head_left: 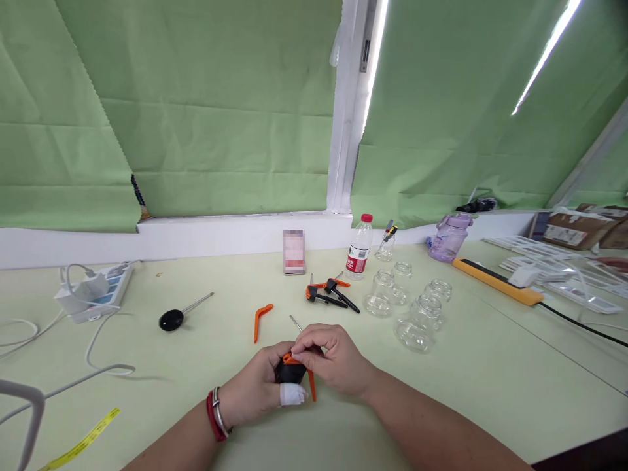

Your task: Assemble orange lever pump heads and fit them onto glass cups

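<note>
The left hand (256, 384) clasps a black part (290, 373), an orange lever (313, 386) against it; the right hand (336, 356) bends over the lever, its pinch too hidden to tell. Beyond this grip, leftward, lies an orange handle (257, 322).

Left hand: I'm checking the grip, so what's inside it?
A black piece, with an orange part against it. The left hand hides the piece's palm side; the right hand covers some of the orange.
</note>
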The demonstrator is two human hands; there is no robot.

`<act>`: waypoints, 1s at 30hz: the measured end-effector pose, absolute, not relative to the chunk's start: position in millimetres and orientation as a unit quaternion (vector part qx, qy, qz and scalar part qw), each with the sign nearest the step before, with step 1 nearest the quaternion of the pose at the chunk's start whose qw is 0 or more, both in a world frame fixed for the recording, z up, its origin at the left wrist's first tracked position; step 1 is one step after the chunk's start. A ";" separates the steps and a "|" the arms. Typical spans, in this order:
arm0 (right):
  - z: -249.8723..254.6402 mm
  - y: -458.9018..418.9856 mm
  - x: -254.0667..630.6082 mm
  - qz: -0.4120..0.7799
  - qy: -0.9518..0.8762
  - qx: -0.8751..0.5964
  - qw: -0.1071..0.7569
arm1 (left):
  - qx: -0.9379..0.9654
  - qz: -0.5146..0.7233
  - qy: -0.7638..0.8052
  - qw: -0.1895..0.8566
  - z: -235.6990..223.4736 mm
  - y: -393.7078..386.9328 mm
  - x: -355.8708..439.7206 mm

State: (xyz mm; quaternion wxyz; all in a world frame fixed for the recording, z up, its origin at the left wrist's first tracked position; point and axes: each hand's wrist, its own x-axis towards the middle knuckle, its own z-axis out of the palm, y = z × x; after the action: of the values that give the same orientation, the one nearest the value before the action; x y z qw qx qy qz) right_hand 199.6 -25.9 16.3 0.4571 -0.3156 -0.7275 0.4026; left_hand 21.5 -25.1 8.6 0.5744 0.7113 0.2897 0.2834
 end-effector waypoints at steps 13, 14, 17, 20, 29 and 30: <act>22.4 -27.6 201.1 0.377 -0.758 -0.324 0.422 | 0.708 0.284 0.299 0.574 11.4 -27.1 23.2; 23.0 -27.9 201.1 0.374 -0.762 -0.322 0.418 | 0.706 0.284 0.299 0.576 11.0 -27.2 23.1; 23.3 -28.4 201.6 0.366 -0.776 -0.313 0.409 | 0.702 0.284 0.301 0.579 9.0 -27.2 22.5; 23.0 -29.1 203.0 0.366 -0.785 -0.300 0.399 | 0.694 0.291 0.302 0.585 7.4 -26.9 22.0; 26.5 -27.5 205.9 0.235 -0.871 -0.256 0.348 | 0.683 0.307 0.295 0.593 8.8 -25.5 19.9; 26.2 -27.1 205.3 0.214 -0.882 -0.251 0.337 | 0.683 0.305 0.295 0.594 9.3 -25.8 19.6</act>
State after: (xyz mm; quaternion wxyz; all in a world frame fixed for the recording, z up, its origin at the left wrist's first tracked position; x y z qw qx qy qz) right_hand 205.3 -27.1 26.2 0.3373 -0.2506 -0.8819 0.2139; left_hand 19.6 -25.8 9.3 0.5940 0.6833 0.2951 0.3052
